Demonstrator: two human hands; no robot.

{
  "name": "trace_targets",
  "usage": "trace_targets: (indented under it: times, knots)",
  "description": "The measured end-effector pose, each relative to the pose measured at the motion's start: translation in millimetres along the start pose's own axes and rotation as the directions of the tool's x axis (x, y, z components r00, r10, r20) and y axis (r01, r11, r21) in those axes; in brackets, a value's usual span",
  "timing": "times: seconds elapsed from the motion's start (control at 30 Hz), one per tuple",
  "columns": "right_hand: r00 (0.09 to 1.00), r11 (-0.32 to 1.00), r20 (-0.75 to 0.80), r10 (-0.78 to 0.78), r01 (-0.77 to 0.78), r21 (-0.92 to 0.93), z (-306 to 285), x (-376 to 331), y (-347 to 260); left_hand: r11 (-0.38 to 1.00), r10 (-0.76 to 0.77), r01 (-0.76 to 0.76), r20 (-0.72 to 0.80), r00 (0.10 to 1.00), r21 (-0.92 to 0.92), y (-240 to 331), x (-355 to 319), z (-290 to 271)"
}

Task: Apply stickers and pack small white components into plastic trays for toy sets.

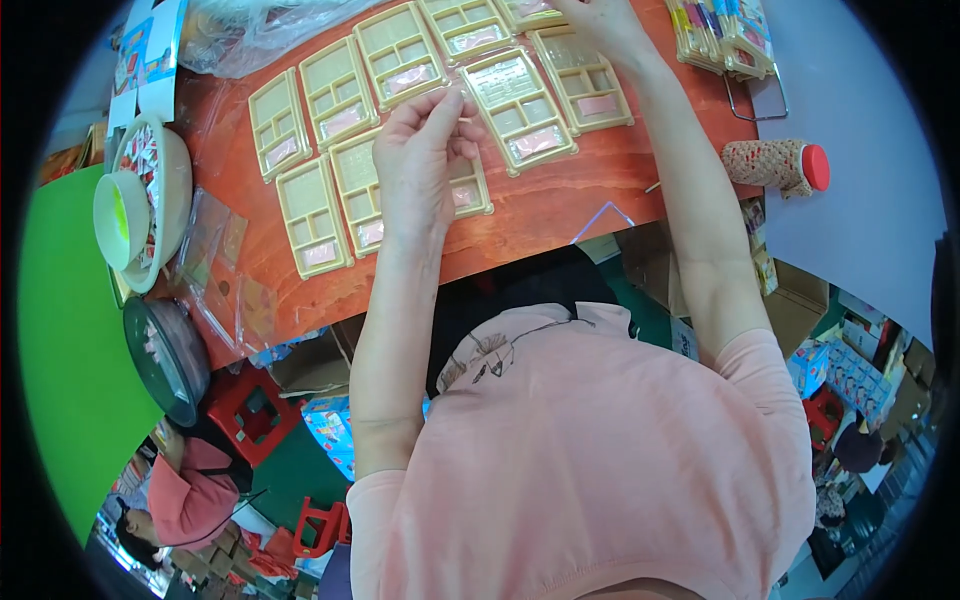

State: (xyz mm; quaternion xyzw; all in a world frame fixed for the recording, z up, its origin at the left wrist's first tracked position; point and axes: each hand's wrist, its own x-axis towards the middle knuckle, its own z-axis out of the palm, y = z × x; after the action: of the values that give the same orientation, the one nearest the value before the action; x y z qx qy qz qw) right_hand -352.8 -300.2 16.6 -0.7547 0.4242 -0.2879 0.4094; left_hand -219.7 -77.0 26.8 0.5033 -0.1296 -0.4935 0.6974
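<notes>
The left hand, loosely curled, seemingly empty, hangs over trays; a dipping wrist could skew them. At twelve o'clock, the right hand (cropped) has an unclear hold.

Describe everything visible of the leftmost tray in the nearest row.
A cream, rectangular, plastic-looking tray lies flat, open side up, on the reddish table. It has a raised rim, one large far compartment and smaller nearer ones; a pink piece lies in the nearest. The left hand, to its right, does not touch it.
</notes>
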Motion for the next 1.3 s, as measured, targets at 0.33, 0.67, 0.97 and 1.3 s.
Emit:
trace_targets:
  times: [0.33,0.67,0.97,1.3]
  knots:
    - [0.939,0.797,-0.079,-0.335,0.238,-0.554,24.6,-20.7,-17.1,0.806,0.358,-0.192,-0.204,0.911,0.560,-11.0,-83.4,-49.2]
    - [0.776,0.632,-0.004,-0.630,0.511,-0.583,75.8,-42.2,-50.1,-0.163,0.654,-0.257,0.299,0.695,0.953,-44.7,-81.5,-74.4]
    - [0.736,0.557,0.167,-0.656,0.621,-0.551,108.8,-69.4,-44.2,0.015,0.722,-0.377,0.251,0.644,0.926,-19.6,-93.7,-81.2]
    - [0.877,0.807,0.236,-0.418,0.478,-0.347,58.4,-103.8,-73.4,0.003,0.809,0.073,-0.045,0.586,0.997,200.8,-21.8,-269.5]
